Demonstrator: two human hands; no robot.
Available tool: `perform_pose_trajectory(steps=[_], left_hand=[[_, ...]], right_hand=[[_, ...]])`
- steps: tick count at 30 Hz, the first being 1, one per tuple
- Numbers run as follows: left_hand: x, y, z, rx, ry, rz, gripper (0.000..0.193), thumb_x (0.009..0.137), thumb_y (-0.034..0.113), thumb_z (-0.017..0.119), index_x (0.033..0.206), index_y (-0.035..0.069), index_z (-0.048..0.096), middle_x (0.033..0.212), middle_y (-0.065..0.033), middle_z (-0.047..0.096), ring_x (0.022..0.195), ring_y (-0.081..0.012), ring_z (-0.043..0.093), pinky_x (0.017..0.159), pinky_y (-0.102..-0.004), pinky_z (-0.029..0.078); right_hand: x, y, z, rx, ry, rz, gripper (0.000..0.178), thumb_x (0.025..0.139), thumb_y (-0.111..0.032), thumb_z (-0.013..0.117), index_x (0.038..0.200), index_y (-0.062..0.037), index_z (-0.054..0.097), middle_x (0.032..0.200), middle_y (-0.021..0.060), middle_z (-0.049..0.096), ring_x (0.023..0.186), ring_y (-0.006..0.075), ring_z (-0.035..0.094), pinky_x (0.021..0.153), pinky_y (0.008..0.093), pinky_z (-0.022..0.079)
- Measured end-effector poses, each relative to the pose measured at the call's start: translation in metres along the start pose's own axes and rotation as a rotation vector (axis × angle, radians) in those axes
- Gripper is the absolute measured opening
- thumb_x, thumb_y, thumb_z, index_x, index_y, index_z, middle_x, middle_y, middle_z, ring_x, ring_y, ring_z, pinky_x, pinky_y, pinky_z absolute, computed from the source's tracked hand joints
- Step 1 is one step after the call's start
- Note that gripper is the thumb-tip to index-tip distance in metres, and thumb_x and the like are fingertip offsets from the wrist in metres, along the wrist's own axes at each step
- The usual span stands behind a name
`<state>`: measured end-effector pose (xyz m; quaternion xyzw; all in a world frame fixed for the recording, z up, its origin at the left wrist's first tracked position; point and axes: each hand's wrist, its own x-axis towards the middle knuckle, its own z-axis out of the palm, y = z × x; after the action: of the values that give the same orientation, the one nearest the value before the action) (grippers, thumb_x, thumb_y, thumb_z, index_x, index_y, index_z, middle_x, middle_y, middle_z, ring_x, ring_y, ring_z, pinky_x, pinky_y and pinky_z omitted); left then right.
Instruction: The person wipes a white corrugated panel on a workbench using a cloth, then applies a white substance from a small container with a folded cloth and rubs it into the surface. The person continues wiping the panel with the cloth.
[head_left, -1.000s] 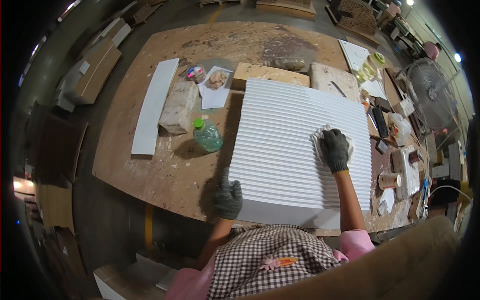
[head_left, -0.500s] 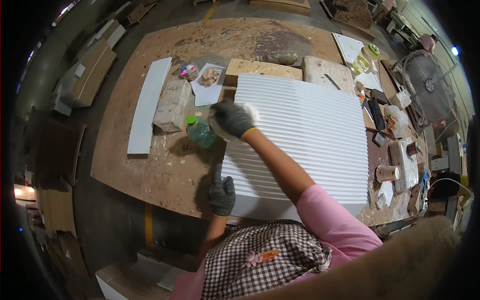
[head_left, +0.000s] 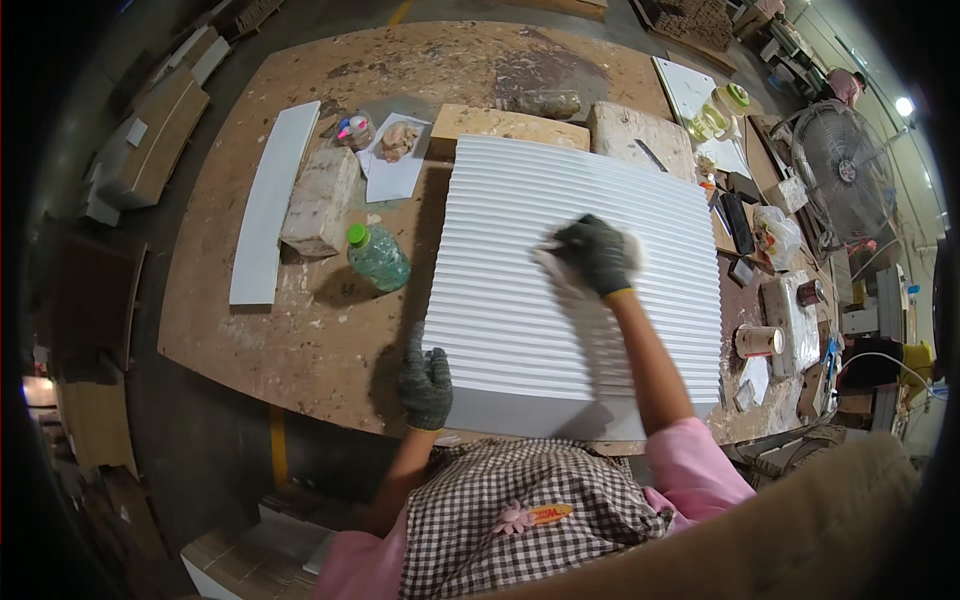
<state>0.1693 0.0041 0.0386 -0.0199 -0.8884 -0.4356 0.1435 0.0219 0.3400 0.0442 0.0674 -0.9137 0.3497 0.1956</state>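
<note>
Presently we find the right hand [head_left: 596,258] closed over a white cloth [head_left: 633,253], at the middle of a ridged white panel [head_left: 520,330]. We note the left hand [head_left: 427,388] with fingers extended and thumb apart, set at the panel's near left corner. We record the panel on a stained table [head_left: 215,340], a green-capped bottle [head_left: 379,259] to its left and a wooden block [head_left: 510,126] beyond its far edge.

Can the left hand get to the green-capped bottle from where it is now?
Probably yes. The left hand is at the near left corner of the white panel, and the bottle is ahead of it, slightly left, with nothing visible standing between them.
</note>
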Motion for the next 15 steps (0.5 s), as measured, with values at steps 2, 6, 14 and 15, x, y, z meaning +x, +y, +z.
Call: perform_pose_trajectory(steps=[2, 6, 14, 15], left_hand=[[-0.001, -0.002, -0.004, 0.022, 0.017, 0.026, 0.047, 0.101, 0.023, 0.054, 0.143, 0.002, 0.05, 0.13, -0.0222, 0.063, 0.111, -0.0359, 0.066, 0.092, -0.0417, 0.053], [0.0, -0.006, -0.003, 0.001, 0.038, 0.069, 0.047, 0.101, 0.022, 0.056, 0.142, 0.002, 0.051, 0.127, -0.0226, 0.065, 0.107, -0.0354, 0.067, 0.089, -0.0412, 0.054], [-0.004, -0.001, -0.01, 0.074, 0.01, -0.004, 0.045, 0.102, 0.023, 0.053, 0.143, 0.004, 0.052, 0.127, -0.0224, 0.065, 0.105, -0.0368, 0.068, 0.088, -0.0423, 0.054], [-0.004, 0.001, -0.01, 0.059, -0.033, -0.05, 0.044, 0.103, 0.022, 0.051, 0.142, 0.002, 0.052, 0.131, -0.0224, 0.063, 0.113, -0.0366, 0.065, 0.093, -0.0421, 0.053]], right_hand=[[0.023, -0.065, 0.037, -0.164, -0.044, -0.068, 0.015, 0.073, -0.031, 0.081, 0.081, -0.0191, 0.077, 0.082, 0.0081, 0.069, 0.079, 0.0301, 0.068, 0.073, 0.0418, 0.053], [0.031, -0.073, 0.053, -0.153, -0.079, -0.066, 0.012, 0.076, -0.031, 0.077, 0.08, -0.0199, 0.077, 0.08, 0.0086, 0.068, 0.08, 0.0307, 0.067, 0.074, 0.0428, 0.052], [-0.015, -0.023, -0.069, -0.422, -0.05, 0.056, 0.017, 0.073, -0.028, 0.084, 0.081, -0.0152, 0.076, 0.08, 0.0079, 0.067, 0.078, 0.0286, 0.068, 0.071, 0.0397, 0.054], [-0.014, -0.022, -0.062, -0.345, -0.007, 0.031, 0.017, 0.073, -0.029, 0.084, 0.081, -0.0161, 0.075, 0.08, 0.0072, 0.067, 0.077, 0.0287, 0.067, 0.07, 0.0407, 0.053]])
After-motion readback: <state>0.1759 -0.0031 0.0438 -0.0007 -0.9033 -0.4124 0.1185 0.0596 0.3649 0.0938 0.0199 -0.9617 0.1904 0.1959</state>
